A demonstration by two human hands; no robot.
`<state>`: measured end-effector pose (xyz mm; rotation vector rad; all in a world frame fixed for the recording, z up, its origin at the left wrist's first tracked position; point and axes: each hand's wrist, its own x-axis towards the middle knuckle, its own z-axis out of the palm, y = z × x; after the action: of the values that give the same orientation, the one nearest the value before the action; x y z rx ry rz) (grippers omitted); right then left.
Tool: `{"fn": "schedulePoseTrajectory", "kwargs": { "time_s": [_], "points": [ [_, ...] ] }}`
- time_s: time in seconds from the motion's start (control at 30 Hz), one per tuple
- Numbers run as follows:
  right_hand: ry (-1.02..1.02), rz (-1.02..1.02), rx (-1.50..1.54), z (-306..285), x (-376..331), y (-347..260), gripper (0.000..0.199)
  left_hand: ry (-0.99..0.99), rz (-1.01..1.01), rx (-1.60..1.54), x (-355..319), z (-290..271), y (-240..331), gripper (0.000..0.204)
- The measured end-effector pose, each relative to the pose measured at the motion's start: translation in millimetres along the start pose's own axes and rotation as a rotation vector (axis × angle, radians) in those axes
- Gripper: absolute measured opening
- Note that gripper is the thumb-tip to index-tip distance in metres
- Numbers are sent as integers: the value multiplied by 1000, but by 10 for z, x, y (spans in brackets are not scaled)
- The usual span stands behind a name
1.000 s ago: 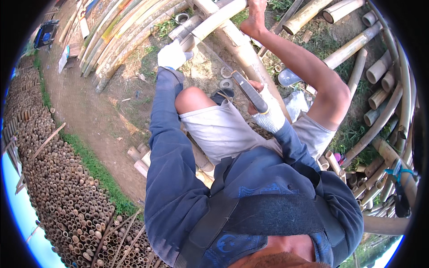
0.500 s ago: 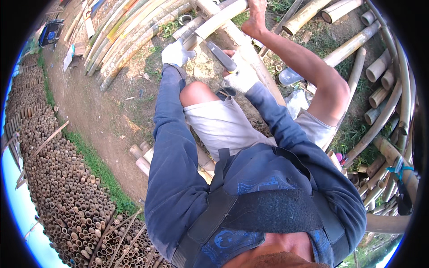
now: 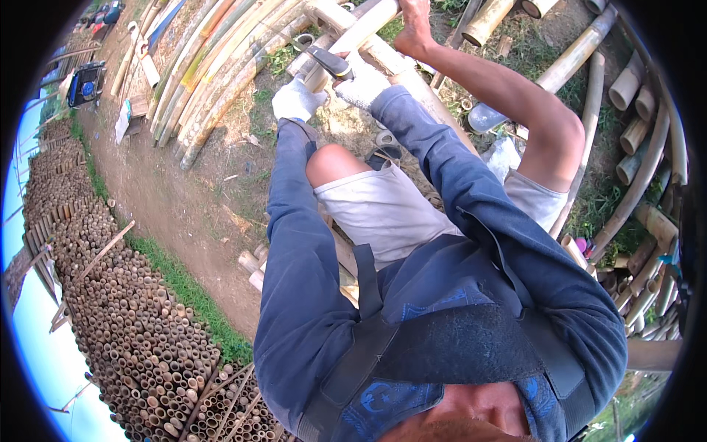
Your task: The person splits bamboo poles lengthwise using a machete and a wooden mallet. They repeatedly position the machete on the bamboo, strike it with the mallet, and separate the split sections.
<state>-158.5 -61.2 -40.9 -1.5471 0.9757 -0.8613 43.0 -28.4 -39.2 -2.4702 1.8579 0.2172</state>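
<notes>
A pale bamboo pole point(image 3: 368, 26) lies across another bamboo log point(image 3: 387, 57) at the top of the view. My bare foot point(image 3: 414, 31) is against the pole's far part. My left hand point(image 3: 297, 101), in a white glove, is closed round the pole's near end. Gloved as well, my right hand point(image 3: 362, 82) grips the dark handle of a handsaw point(image 3: 331, 63). The saw's thin blade points up and left, across the pole near my left hand. How deep its teeth sit in the bamboo cannot be made out.
Long split bamboo poles point(image 3: 202, 81) lie fanned out at the upper left. Cut bamboo pieces point(image 3: 630, 87) and bent poles lie on the right. A clear plastic container point(image 3: 486, 118) is beside my right leg. A large stack of bamboo point(image 3: 140, 317) fills the lower left.
My right hand has pushed the saw forward and left, so its handle is now close to the pole. My left hand stays on the pole's end. The whole view has shifted slightly.
</notes>
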Motion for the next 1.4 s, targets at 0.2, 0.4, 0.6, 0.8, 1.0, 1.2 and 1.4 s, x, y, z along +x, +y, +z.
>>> {"fn": "schedulePoseTrajectory", "kwargs": {
  "time_s": [0.2,0.4,0.6,0.8,1.0,1.2,1.4],
  "points": [
    [-16,34,-68,-932,-2137,-44,63,3,132,80,116,15,-129,78],
    [-49,333,101,-1032,-1981,-558,56,69,110,64,118,68,-106,75],
    [-2,-24,-170,7,29,-102,61,13,1,-23,45,-20,-14,85],
    [-57,69,-109,-946,-2084,-129,64,14,132,62,148,122,-164,81],
    [-19,458,431,-1054,-2115,-318,61,104,139,111,143,182,-198,79],
    [-103,-40,-44,-15,120,-18,61,-38,2,-5,83,-23,-54,83],
    [-60,57,-213,-1192,-2418,-341,61,60,188,68,177,168,-260,80]
  ]
}}
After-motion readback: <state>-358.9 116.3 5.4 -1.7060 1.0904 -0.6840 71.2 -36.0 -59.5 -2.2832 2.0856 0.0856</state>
